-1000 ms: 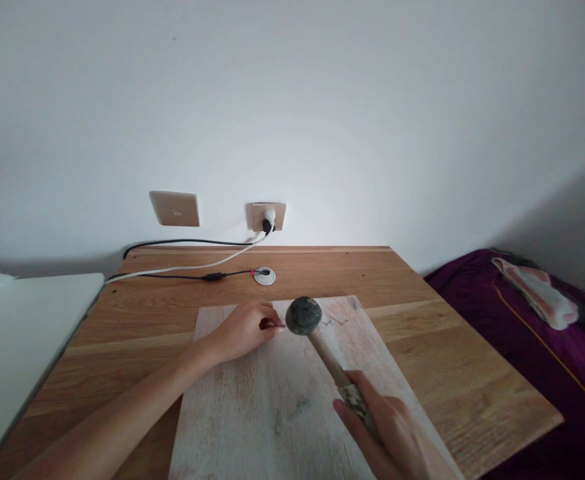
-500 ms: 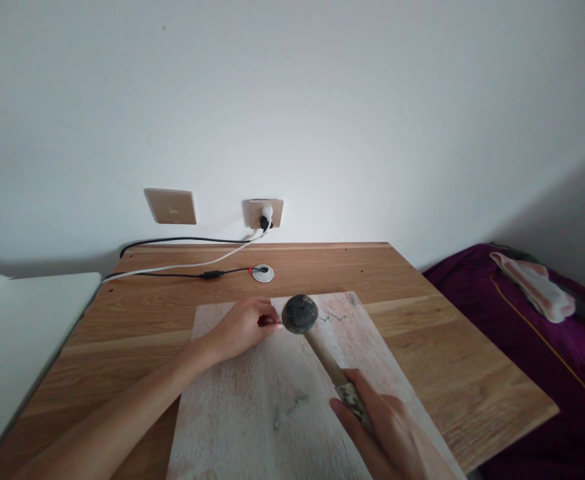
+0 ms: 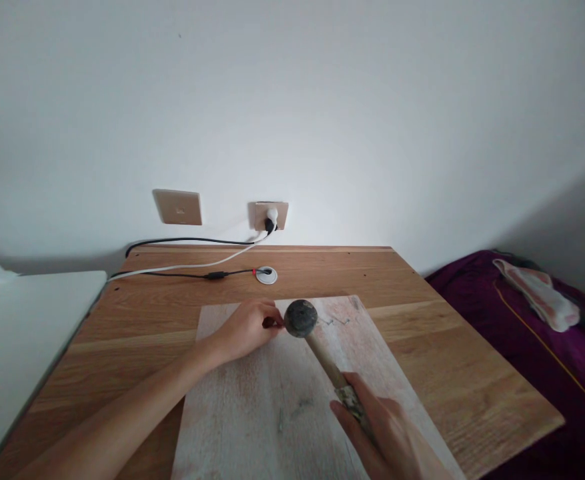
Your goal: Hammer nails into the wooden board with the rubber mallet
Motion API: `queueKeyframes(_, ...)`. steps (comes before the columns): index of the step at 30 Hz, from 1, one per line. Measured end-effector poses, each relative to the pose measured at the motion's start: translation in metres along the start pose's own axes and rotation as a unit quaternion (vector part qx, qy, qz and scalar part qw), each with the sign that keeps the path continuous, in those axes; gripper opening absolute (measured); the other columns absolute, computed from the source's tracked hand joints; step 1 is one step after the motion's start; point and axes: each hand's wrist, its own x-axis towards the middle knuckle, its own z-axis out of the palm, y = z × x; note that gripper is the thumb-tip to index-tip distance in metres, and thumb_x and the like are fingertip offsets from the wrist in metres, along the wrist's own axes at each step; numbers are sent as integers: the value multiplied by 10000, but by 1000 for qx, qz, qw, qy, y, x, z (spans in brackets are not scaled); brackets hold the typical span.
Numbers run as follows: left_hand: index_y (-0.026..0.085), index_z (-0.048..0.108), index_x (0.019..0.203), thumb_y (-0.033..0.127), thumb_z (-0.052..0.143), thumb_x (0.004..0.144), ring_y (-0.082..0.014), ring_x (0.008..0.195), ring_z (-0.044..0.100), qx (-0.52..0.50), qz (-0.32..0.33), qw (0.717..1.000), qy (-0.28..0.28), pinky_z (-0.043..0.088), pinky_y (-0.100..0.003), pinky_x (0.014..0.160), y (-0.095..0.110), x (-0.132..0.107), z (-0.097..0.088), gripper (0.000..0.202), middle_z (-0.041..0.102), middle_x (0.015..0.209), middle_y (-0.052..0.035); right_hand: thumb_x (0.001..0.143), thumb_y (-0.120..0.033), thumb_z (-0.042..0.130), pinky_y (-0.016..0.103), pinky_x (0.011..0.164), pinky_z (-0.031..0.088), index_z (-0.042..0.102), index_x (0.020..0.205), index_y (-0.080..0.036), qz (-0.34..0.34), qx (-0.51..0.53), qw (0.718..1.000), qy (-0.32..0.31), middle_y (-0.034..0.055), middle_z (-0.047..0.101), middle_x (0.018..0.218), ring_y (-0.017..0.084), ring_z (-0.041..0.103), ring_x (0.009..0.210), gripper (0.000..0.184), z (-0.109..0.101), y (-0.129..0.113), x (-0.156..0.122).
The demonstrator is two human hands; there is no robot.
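My right hand (image 3: 379,423) is wrapped round the wooden handle of a hammer (image 3: 301,318). Its round, dark, worn head hangs over the far part of a pale, whitewashed board (image 3: 242,413). Just left of the head, my left hand (image 3: 252,327) rests on the board with thumb and fingers pinched, apparently on a nail that is almost wholly hidden. To the right of the head, two bent-looking thin nails (image 3: 337,322) stand out of the board or lie on it; I cannot tell which. A blurred, nail-like piece (image 3: 280,420) shows nearer to me.
Under the board is a wooden table (image 3: 422,333) against a white wall. Cables (image 3: 187,268) run across its back to a wall socket (image 3: 281,217) and a round grommet (image 3: 267,275). A white surface (image 3: 32,333) adjoins on the left; purple fabric (image 3: 472,287) with a cloth (image 3: 542,297) lies right.
The view has shifted slightly, so the whole scene sits a little further right and lower. Both hands and the hammer keep nearly the same places over the board.
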Motion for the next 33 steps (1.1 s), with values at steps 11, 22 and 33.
queueKeyframes(11,177,773,763,60,698,832,-140,677,624,6,-12,1000,-2,416,-245,664,2,0,0,155,689,753,0,1077,-607,370,289,593,609,701,1178,-231,12,39,999,-7,65,800,715,258,792,642,511,-8,-5,2)
queueKeyframes(22,182,774,770,62,700,831,-140,676,617,13,-7,1000,0,423,-247,670,2,0,0,153,696,754,-1,1084,-582,354,283,569,562,688,1182,-210,48,50,997,-19,43,769,659,253,773,594,510,7,1,-3)
queueKeyframes(33,182,764,773,70,692,834,-139,681,621,24,-3,1000,-1,428,-242,659,2,0,0,147,698,757,-3,1073,-548,391,290,605,561,676,1193,-225,71,71,994,-43,45,779,699,251,776,630,447,7,2,-4)
